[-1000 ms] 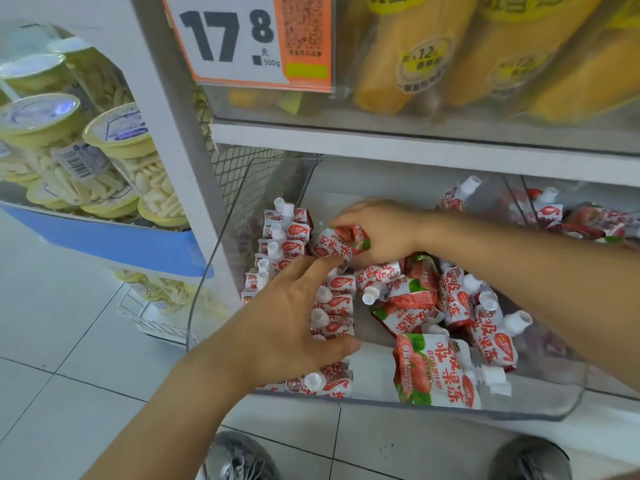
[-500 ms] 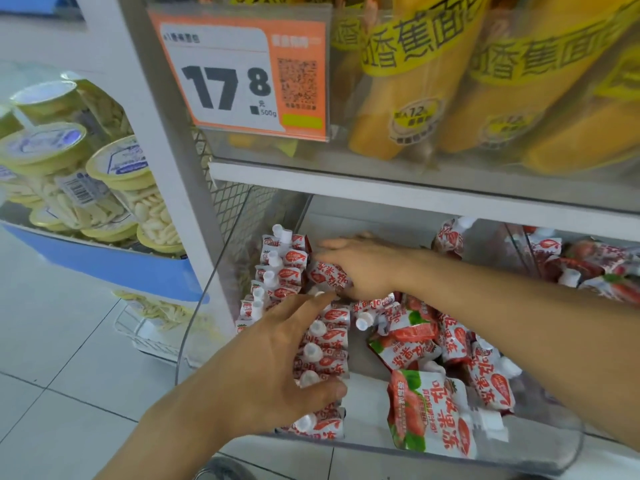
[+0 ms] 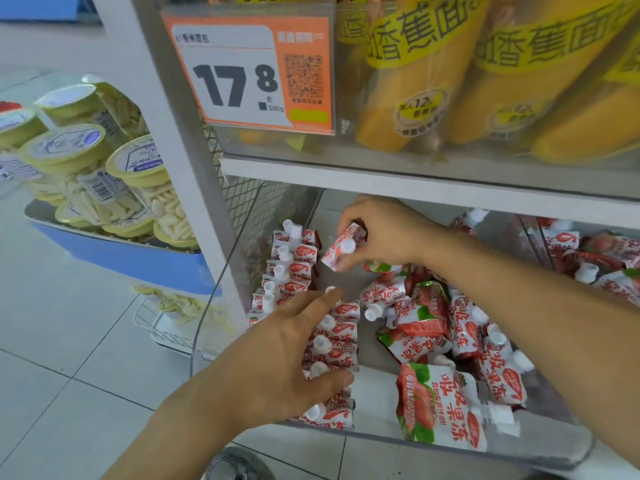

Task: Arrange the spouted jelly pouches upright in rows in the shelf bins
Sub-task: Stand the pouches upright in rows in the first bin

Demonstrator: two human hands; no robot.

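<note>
— What is closest to you?

— My left hand (image 3: pixel 277 358). It lies flat and spread over the front of the second row of pouches (image 3: pixel 334 344) in the clear bin (image 3: pixel 221 285). The fingers are straight and loose, and the thumb rests near a white cap. My hand covers part of that row, so I cannot see every pouch under it.

— And beside it?

— A first row of pouches (image 3: pixel 291 268) stands upright along the bin's left wall, caps up. To the right is a loose heap of pouches (image 3: pixel 440 327), red and white with green leaves. They lie every which way. One big flat pouch (image 3: pixel 441 403) lies at the front of the bin.

— Where is your other hand?

— My right hand (image 3: pixel 384 233) is farther back, above the far end of the rows. It pinches one pouch (image 3: pixel 341 247), tilted, with its white cap pointing toward me. My arm crosses over the heap and hides some of it.

— What else is around?

— Another bin of pouches (image 3: pixel 595 251) sits to the right, cut off at the edge. On the shelf above are yellow bags (image 3: pixel 408 84) and an orange price tag (image 3: pixel 249 67) reading 17.8. Far left stand tubs with yellow lids (image 3: pixel 138 174) on a blue stand (image 3: pixel 121 258). The small words on the tag are too blurry to read.
</note>
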